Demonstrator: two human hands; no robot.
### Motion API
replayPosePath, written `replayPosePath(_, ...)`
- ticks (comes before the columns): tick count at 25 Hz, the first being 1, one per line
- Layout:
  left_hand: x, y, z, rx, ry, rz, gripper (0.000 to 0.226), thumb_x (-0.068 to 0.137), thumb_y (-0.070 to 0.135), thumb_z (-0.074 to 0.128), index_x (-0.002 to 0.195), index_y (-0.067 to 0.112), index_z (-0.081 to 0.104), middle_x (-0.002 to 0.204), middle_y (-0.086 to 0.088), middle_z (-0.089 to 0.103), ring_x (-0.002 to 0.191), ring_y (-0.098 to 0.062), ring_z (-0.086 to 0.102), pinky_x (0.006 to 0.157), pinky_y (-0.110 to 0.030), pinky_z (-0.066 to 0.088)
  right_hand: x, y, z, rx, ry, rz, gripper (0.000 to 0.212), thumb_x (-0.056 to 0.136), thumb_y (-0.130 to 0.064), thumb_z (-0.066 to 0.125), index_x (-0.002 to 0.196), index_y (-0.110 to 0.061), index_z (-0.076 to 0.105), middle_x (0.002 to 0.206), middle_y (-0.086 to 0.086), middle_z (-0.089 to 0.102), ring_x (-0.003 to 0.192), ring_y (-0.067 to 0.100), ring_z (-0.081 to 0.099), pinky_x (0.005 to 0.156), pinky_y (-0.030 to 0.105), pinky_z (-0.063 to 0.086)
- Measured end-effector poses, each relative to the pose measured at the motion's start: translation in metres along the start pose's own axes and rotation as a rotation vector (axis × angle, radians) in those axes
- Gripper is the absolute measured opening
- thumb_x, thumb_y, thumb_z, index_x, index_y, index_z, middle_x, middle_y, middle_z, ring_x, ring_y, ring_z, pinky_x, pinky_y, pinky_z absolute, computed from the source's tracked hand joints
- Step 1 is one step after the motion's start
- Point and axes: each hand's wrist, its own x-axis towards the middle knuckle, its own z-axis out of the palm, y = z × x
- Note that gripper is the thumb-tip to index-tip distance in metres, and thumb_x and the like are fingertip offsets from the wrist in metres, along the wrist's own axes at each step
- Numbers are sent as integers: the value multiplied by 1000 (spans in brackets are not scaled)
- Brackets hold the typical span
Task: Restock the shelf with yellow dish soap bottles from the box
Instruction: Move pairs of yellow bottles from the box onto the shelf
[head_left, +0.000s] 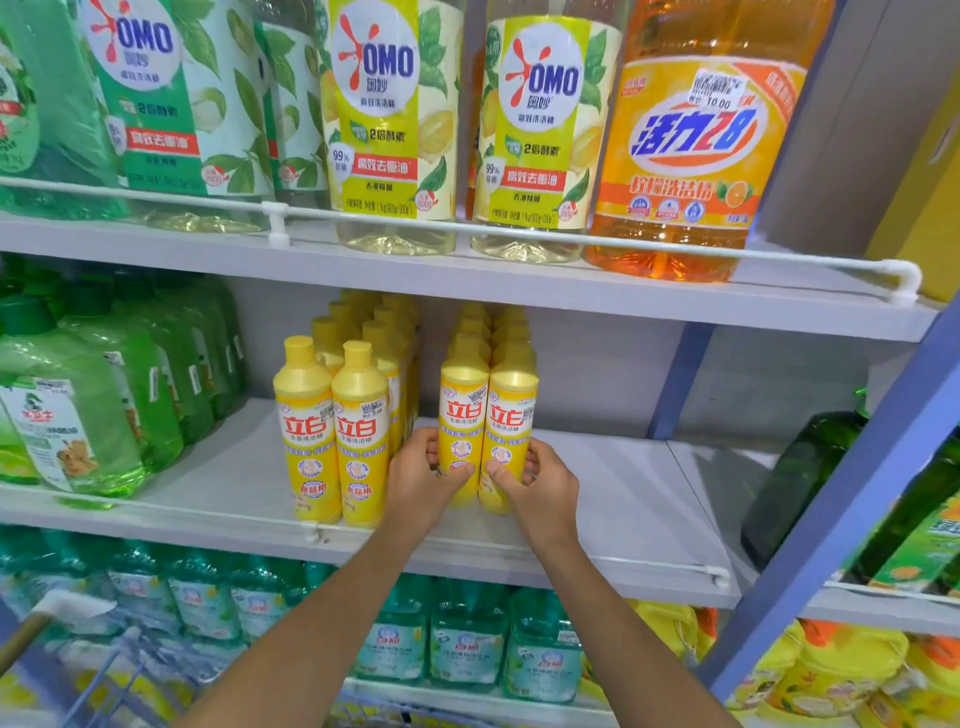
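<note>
As they stand touching on the middle shelf (623, 499), left hand (422, 480) grips the left bottle (461, 410), right hand (543, 483) grips the right bottle (511, 415); more yellow bottles (332, 421) just left.

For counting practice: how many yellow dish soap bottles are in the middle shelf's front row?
4 yellow dish soap bottles: two at left; one in the left hand, one in the right hand. More behind, partly hidden.

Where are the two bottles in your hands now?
Head view, centre of the middle shelf: the two yellow bottles, gripped by the left hand and right hand, stand just right of the other yellow bottles.
</note>
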Motion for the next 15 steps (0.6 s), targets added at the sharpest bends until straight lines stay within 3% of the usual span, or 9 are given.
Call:
replayPosePath(2, -1, 4, -3, 15, -36, -23, 54, 77, 22, 86, 122, 16, 58, 110, 5, 68, 94, -6, 64, 78, -20, 51, 0, 0, -2, -32, -3, -19, 51, 80, -37, 84, 124, -21, 64, 113, -6, 71, 98, 4, 67, 87, 22, 58)
replayPosePath(7, -27, 16, -19, 197, -156, 66, 44, 83, 25, 77, 122, 18, 57, 113, -3, 69, 102, -21, 66, 90, -40, 55, -20, -20, -18, -227, -84, -34, 59, 88, -48, 72, 134, -17, 55, 134, 5, 63, 124, 22, 58, 102, 39, 49)
replayPosePath(9, -44, 18, -32, 348, -244, 167, 45, 84, 30, 73, 124, 18, 54, 118, -3, 65, 107, -22, 62, 91, -38, 52, -37, -34, -29, -342, -125, -64, 55, 95, -45, 64, 138, -13, 52, 137, 11, 59, 130, 29, 53, 104, 41, 44)
replayPosePath(12, -71, 14, -61, 686, -420, 301, 69, 81, 57, 62, 137, 22, 42, 132, -6, 57, 122, -28, 55, 97, -45, 49, -71, -47, -42, -560, -241, -147, 47, 97, -47, 58, 133, -16, 56, 131, 13, 61, 125, 32, 53, 99, 42, 46)
replayPosePath(15, -111, 7, -98, 1002, -520, 380, 74, 88, 61, 58, 141, 13, 38, 134, -11, 50, 123, -32, 50, 97, -46, 47, -117, -56, -46, -817, -325, -163, 56, 94, -55, 55, 135, -18, 53, 135, 12, 57, 126, 33, 51, 102, 44, 47)
